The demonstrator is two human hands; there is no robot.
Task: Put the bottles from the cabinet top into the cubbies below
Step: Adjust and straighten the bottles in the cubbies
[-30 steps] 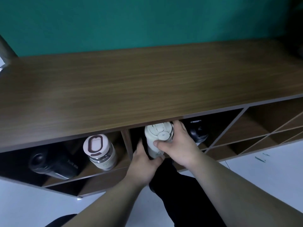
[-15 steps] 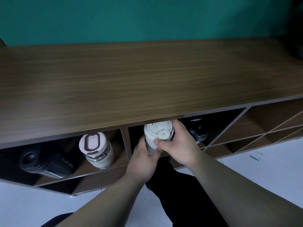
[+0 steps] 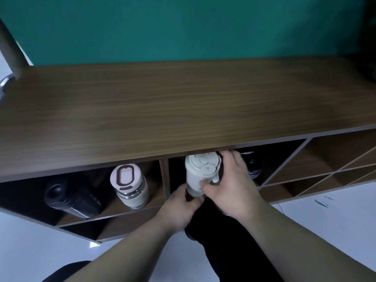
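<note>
A cream bottle [image 3: 200, 169] with a flip lid stands upright in the middle cubby, just under the edge of the wooden cabinet top [image 3: 183, 110]. My left hand [image 3: 179, 206] grips its base from the lower left. My right hand [image 3: 230, 184] wraps its right side, thumb on the body. Behind my right hand a black bottle [image 3: 252, 165] stands in the same cubby, mostly hidden. In the left cubby a glass bottle with a pink-rimmed white lid [image 3: 130, 184] stands next to a black bottle [image 3: 73, 196] that leans.
The cabinet top holds no bottles in view. Diagonal-shelved cubbies [image 3: 325, 165] at the right hold nothing. A metal pole [image 3: 10, 51] rises at the far left. A green wall is behind, white floor [image 3: 30, 251] below, and my dark trouser leg [image 3: 223, 241] between my arms.
The cream bottle has gone slightly deeper into the middle cubby. My right hand slid from its lid down to its side, and my left hand shifted onto its base.
</note>
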